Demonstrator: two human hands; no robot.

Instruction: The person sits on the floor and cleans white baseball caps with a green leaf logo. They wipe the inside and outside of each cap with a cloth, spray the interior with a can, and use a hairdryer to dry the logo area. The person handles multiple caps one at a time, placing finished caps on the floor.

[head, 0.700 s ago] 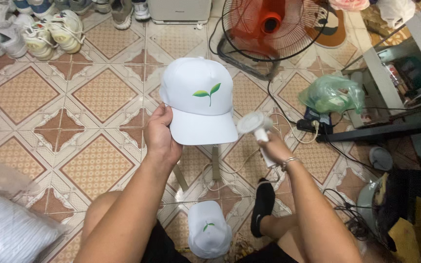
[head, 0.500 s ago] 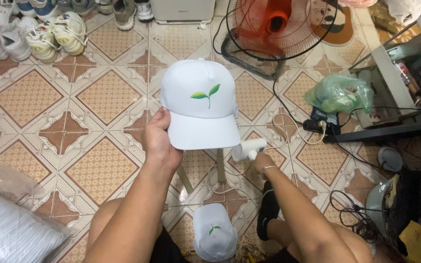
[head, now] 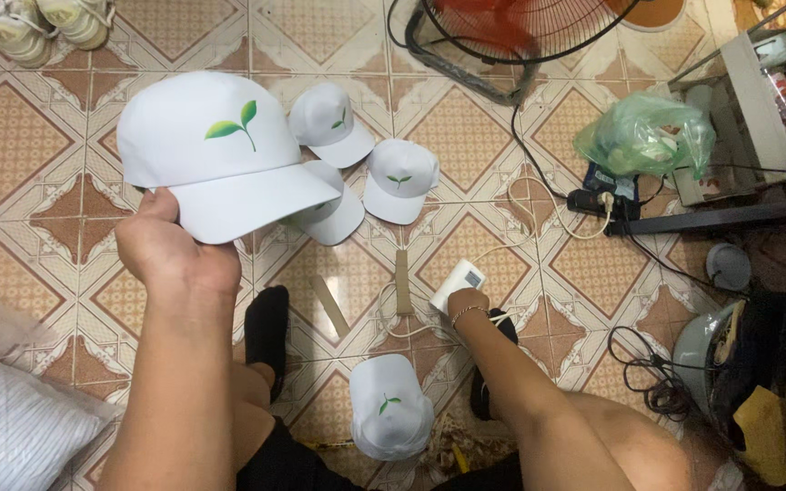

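Far to the left of the hands, low: a striped pale bundle in clear wrap [head: 6, 427] on the tiled floor [head: 38, 136]; above it, pale sneakers [head: 56, 20] at the top edge. Left hand [head: 175, 250]: raised, fingers closed on the brim edge of a white cap with a green leaf emblem [head: 216, 150], held up over the floor, brim pointing toward the right hand. Just right of the held cap, on the floor: three matching white caps [head: 398, 177], clustered, partly tucked behind the held brim. Between the hands, lower: two flat wooden strips [head: 329, 305] on the tiles, and a fourth floor cap [head: 391, 405] between the legs. Right hand [head: 468, 300]: lowered near the floor, closed around a small white handheld device [head: 458, 280] with a cord; grip details partly hidden. Above the right hand: floor fan with red blades [head: 520, 27]. Right of the right hand: black power strip [head: 604, 202], green plastic bag [head: 643, 136], tangled black cable [head: 652, 382].
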